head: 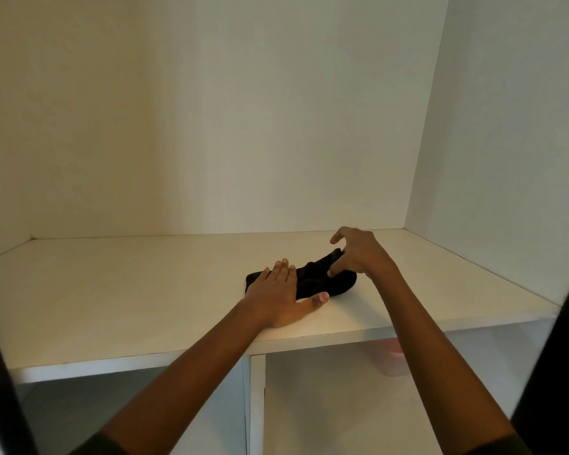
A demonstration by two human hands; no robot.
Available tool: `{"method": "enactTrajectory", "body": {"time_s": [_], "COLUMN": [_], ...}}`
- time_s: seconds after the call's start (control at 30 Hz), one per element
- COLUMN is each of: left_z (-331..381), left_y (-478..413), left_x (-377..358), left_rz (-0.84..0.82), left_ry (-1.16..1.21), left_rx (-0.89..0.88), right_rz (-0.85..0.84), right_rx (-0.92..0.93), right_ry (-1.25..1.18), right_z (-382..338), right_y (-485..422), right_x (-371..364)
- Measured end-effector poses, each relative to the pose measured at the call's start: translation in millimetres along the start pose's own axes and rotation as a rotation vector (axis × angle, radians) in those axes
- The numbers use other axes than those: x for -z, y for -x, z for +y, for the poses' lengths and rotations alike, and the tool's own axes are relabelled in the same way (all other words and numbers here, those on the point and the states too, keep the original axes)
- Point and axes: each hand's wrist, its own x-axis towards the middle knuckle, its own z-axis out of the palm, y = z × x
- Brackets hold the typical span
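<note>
Flattening crumpled soft blk cloth [311, 280] w/ hands [276, 290] [358, 254].

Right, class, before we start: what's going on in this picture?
A person is working a small black cloth on a white shelf inside a cupboard. The left hand lies flat on the cloth's left part, pressing it down. The right hand pinches the cloth's right end between its fingers, raising it a little. It looks like folding, perhaps half done.

Home wardrobe: white shelves [145, 310]
</note>
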Motion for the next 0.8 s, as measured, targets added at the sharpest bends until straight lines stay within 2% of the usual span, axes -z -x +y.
{"method": "enactTrajectory", "body": {"time_s": [0.2,0.33,0.4,0.47,0.53,0.7,0.8], "left_z": [1,-3,-10,-24,-34,-45,-52], "left_y": [0,1,0,-2,-1,-4,-10], "left_x": [0,0,8,17,23,27,22], "left_rz": [0.014,0.005,-0.013,-0.013,0.060,0.291,0.289], "left_ry": [0.048,0.204,0.437,0.778,1.068,1.441,1.596], "left_rx": [0.013,-0.051,-0.072,0.006,0.080,0.242,0.300], "right_rz": [0.137,0.212,0.217,0.218,0.214,0.189,0.164], "right_rx": [0.165,0.310,0.349,0.368,0.377,0.395,0.387], "right_ry": [0.129,0.211,0.233,0.248,0.262,0.252,0.235], "right_z": [-40,-63,-69,-72,-74,-81,-85], "right_y": [6,16,20,23,24,29,33], "right_x": [-12,-31,-38,-43,-48,-59,-65]}}
